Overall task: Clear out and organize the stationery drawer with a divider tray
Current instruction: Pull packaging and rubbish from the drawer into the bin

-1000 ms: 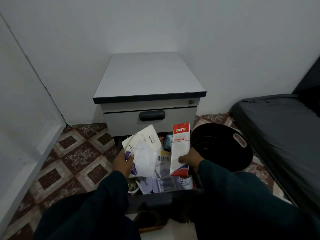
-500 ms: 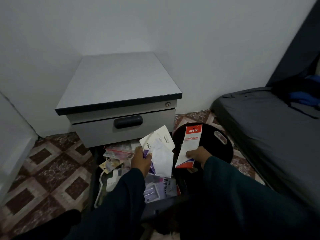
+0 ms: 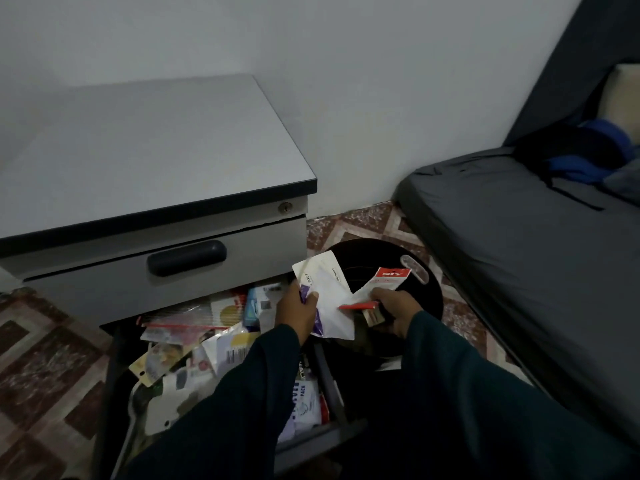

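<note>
Black bin (image 3: 426, 306) btwn cabinet (image 3: 138, 161) & mattress (image 3: 519, 254).

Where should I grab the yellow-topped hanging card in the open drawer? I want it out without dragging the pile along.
Take the yellow card pack by its free lower-left header end, pinching the flat faces from the drawer's left side. It lies tilted on the pile, and its upper right end seems tucked under other packets, so slide it out leftward.

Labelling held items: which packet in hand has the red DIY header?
The narrow packet held by the right hand over the black bin. The left hand holds a white packet with purple, no red header.
</note>
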